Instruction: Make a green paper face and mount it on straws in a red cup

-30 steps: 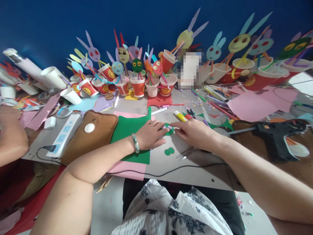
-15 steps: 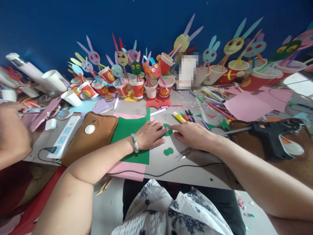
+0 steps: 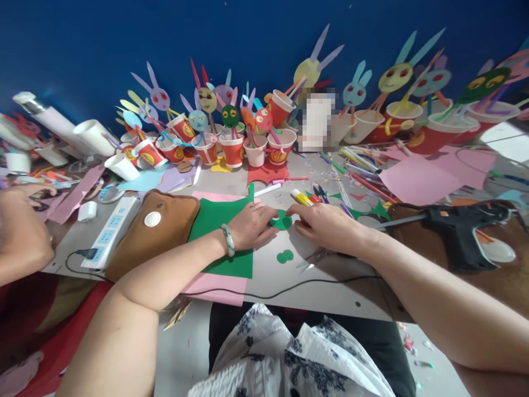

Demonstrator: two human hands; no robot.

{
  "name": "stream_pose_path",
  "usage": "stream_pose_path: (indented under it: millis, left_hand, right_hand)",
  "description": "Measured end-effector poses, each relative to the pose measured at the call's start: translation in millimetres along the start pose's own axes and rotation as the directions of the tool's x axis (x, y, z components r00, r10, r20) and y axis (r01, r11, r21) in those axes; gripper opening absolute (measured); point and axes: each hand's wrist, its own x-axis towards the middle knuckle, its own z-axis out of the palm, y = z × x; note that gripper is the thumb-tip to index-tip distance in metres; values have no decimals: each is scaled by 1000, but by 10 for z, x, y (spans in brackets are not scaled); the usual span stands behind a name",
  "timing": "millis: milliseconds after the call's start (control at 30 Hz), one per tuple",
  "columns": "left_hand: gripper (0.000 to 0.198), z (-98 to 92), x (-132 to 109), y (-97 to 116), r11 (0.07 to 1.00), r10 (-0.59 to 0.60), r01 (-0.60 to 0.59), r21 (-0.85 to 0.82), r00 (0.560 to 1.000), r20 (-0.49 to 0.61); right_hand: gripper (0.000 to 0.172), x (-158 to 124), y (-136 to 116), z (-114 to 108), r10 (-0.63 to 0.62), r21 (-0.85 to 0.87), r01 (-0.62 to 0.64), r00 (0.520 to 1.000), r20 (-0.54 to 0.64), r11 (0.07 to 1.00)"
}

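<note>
A green paper circle (image 3: 282, 221) lies flat on the table between my hands, a small pale piece near its left edge. My left hand (image 3: 251, 226), a bangle at its wrist, presses that edge with bent fingertips and is closed on it; its palm is over a green sheet (image 3: 225, 262). At the circle's upper right edge is the index fingertip of my right hand (image 3: 328, 225); this hand is loosely open, its lower fingers curled. Two small green paper discs (image 3: 285, 256) lie just below. Scissors (image 3: 312, 262) are partly hidden under my right wrist.
Paper cups (image 3: 232, 150) with paper rabbit figures line the back. A glue gun (image 3: 463, 231) rests at right. Markers (image 3: 301, 197) lie beyond my hands. A power strip (image 3: 111, 234) and brown pad (image 3: 155, 231) are left, near another person's arm (image 3: 25, 234). A black cable (image 3: 285, 294) crosses in front.
My right index finger has drawn back from the middle of the green circle to its edge. My left fingers have bent and shifted slightly, so more of the circle shows.
</note>
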Motion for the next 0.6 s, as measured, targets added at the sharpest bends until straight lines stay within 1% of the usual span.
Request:
stream_pose_path:
  millis: [100, 300, 500, 533, 600]
  left_hand:
    - [22, 3, -2, -4, 1000, -9, 9, 13, 1000, -4]
    - [19, 3, -5, -6, 1000, 10, -9, 19, 1000, -13]
    - [20, 6, 2, -1, 1000, 19, -19, 24, 1000, -10]
    - [20, 4, 2, -1, 1000, 17, -17, 19, 1000, -6]
    - [21, 1, 1, -2, 1000, 3, -3, 3, 1000, 4]
  right_hand:
    - [41, -12, -14, 2, -12, -19, 13, 1000, 21, 1000]
    - [49, -2, 14, -7, -24, -5, 24, 1000, 19, 1000]
    - [49, -14, 15, 1, -58, -45, 62, 995, 85, 997]
    - [47, -13, 18, 3, -55, -31, 57, 996, 76, 998]
    - [43, -3, 33, 8, -41, 62, 40, 999, 13, 997]
